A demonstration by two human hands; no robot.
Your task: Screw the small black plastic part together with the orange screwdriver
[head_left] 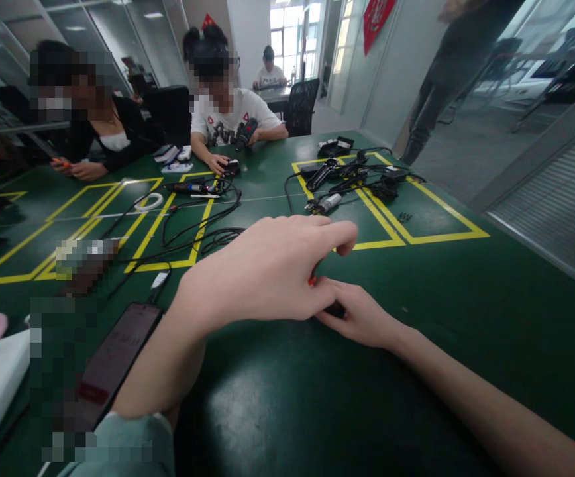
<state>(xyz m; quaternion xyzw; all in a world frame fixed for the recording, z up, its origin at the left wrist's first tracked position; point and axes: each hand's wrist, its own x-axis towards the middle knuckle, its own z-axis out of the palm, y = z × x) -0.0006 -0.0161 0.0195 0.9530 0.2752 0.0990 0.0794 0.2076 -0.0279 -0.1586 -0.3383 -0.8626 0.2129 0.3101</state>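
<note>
Green sleeve below left grip, right grip meeting it, both curled, hold on orange part untellable, cables beyond, table stretching rightward to its edge.

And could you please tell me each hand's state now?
Left hand: curled by something orange; hold unclear.
Right hand: partly closed; hold unclear too.

A bright paned window glows behind a black mesh-backed chair; a pale grey wall and grey floor lie beyond the glossy green table.
</note>
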